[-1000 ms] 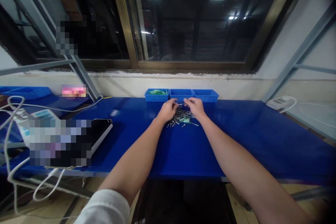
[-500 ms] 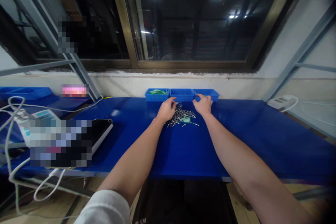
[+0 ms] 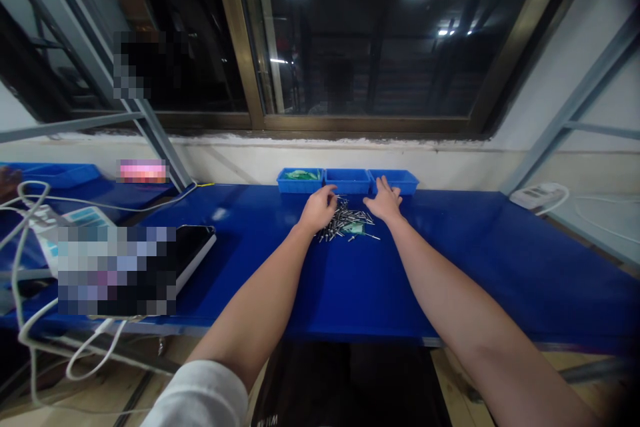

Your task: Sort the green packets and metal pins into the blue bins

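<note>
A heap of thin metal pins that look like blind rivets (image 3: 345,219) lies on the blue table (image 3: 345,287), with a small green packet (image 3: 356,229) among them. My left hand (image 3: 319,209) is at the left side of the heap, fingers curled together, and a thin rivet seems to stick out at its fingertips. To the right, my right hand (image 3: 386,201) has its fingers spread and nothing visible in it, just in front of the right blue bin (image 3: 407,181). The middle blue bin (image 3: 347,181) and the left blue bin (image 3: 287,185), which holds green packets (image 3: 303,175), stand beside it.
On the left, a dark-screened device (image 3: 193,243) lies among white cables (image 3: 30,340). Another blue tray (image 3: 75,175) is farther left, with another person's hand (image 3: 9,181) at the frame edge. A white device (image 3: 537,195) sits at right by the metal frame (image 3: 575,103).
My right hand has opened its fingers and drawn back slightly from the right bin. My left hand stays at the heap. Another person's hand has appeared at the far left.
</note>
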A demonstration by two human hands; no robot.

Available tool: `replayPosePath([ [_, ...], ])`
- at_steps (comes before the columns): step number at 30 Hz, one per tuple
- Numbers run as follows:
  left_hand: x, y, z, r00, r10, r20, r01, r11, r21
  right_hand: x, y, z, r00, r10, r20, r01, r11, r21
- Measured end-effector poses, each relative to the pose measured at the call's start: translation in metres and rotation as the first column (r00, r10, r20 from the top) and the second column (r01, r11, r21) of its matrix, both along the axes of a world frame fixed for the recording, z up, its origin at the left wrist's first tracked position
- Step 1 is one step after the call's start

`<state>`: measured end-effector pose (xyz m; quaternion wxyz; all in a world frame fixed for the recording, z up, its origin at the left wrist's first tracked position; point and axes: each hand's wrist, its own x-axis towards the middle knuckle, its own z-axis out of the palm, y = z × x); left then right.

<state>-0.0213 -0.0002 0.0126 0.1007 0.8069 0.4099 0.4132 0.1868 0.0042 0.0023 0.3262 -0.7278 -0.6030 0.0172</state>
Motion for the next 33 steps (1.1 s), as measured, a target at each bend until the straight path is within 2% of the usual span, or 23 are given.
replayPosePath([
  [7, 0.001, 0.002, -0.002, 0.998, 0.024, -0.05, -0.026, 0.999, -0.036, -0.005, -0.002, 0.001, 1.0, -0.013, -0.002, 0.013, 0.99, 0.142],
  [9, 0.001, 0.002, -0.003, 0.994, 0.019, -0.108, -0.025, 0.998, -0.055, -0.009, -0.002, 0.002, 0.996, 0.093, 0.014, -0.094, 0.984, 0.152],
  [12, 0.002, 0.001, -0.005, 0.968, -0.045, -0.248, 0.034, 0.998, -0.05, -0.017, -0.003, 0.002, 0.94, 0.338, 0.045, -0.339, 0.94, 0.017],
  [14, 0.002, 0.0, -0.005, 0.938, -0.102, -0.332, 0.095, 0.995, -0.035, -0.023, -0.005, 0.001, 0.907, 0.416, 0.064, -0.412, 0.909, -0.062],
  [17, 0.003, -0.001, -0.006, 0.912, -0.146, -0.383, 0.145, 0.989, -0.032, -0.028, -0.009, 0.001, 0.893, 0.44, 0.093, -0.432, 0.897, -0.089],
  [28, 0.002, -0.002, -0.006, 0.919, -0.159, -0.361, 0.146, 0.987, -0.063, -0.033, -0.011, 0.001, 0.879, 0.476, 0.01, -0.476, 0.879, -0.017],
  [33, 0.001, -0.002, -0.003, 0.938, -0.156, -0.311, 0.153, 0.988, -0.036, -0.033, -0.012, 0.002, 0.866, 0.499, -0.04, -0.49, 0.861, 0.138],
])
